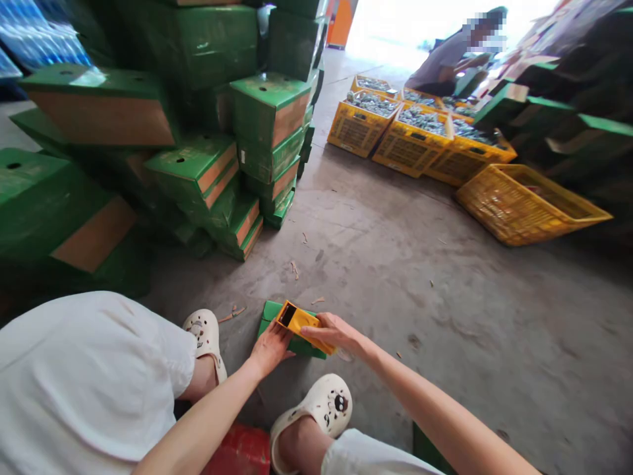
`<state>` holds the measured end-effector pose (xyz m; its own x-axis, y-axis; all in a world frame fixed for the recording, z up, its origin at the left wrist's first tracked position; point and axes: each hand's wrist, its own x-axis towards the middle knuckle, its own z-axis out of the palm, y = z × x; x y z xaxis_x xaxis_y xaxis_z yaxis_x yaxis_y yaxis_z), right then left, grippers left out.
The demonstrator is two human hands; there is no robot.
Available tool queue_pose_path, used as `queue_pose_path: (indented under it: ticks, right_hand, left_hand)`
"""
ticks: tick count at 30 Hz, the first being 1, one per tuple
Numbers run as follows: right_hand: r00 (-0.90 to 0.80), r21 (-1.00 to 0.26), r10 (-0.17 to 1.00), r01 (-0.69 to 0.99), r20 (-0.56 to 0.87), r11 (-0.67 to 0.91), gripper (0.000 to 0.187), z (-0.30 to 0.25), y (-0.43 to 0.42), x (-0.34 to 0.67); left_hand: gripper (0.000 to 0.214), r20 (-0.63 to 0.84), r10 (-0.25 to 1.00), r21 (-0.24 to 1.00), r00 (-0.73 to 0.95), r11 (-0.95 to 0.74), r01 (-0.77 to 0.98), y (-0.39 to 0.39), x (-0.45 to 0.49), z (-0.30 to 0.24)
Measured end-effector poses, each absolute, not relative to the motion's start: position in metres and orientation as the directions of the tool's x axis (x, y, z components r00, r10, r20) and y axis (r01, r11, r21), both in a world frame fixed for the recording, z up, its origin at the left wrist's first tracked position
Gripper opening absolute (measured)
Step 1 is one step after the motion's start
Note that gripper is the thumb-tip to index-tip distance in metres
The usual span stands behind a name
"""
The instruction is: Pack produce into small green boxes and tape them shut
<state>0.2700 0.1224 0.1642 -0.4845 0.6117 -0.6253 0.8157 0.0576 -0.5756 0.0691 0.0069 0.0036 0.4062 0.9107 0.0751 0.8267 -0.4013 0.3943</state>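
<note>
My right hand [335, 334] is closed around a yellow tape dispenser [299, 322], which rests tilted on a small flat green carton [277, 330] lying on the concrete floor between my feet. My left hand [270, 348] presses on the near left part of that carton, fingers bent against it just beside the dispenser. Both forearms reach forward from the bottom of the view. White clogs [316, 406] on my feet flank the carton.
Stacks of green and brown cartons [208, 132] fill the left side. Yellow plastic crates [410, 135] with grey items stand at the back right; one crate [524, 201] lies tilted. A crouching person [445, 63] works behind the crates. More green cartons [568, 119] at far right.
</note>
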Motion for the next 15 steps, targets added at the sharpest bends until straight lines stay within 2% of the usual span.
queue_pose_path:
  ticks: [4, 7, 11, 13, 15]
  right_hand:
    - [-0.486, -0.683, 0.644, 0.726, -0.591, -0.079, 0.065, 0.159, 0.112, 0.271]
    - [-0.512, -0.744, 0.648, 0.656, -0.563, -0.128, 0.064, 0.157, 0.11, 0.268]
    - [-0.581, -0.763, 0.611, 0.644, -0.538, -0.059, 0.063, 0.152, 0.119, 0.257]
    - [-0.58, -0.74, 0.616, 0.672, -0.532, -0.006, 0.064, 0.148, 0.124, 0.253]
    - [-0.578, -0.726, 0.617, 0.687, -0.535, 0.015, 0.065, 0.145, 0.128, 0.251]
  left_hand:
    - [0.081, 0.074, 0.92, 0.405, 0.384, -0.38, 0.832, 0.006, 0.069, 0.005]
    - [0.078, 0.012, 0.933, 0.44, 0.36, -0.328, 0.836, 0.006, 0.071, 0.005]
    - [0.076, -0.108, 0.938, 0.475, 0.33, -0.243, 0.846, 0.005, 0.071, 0.002]
    - [0.077, -0.092, 0.942, 0.472, 0.324, -0.245, 0.847, 0.003, 0.068, 0.002]
    - [0.073, -0.014, 0.945, 0.464, 0.326, -0.283, 0.84, 0.0, 0.063, 0.003]
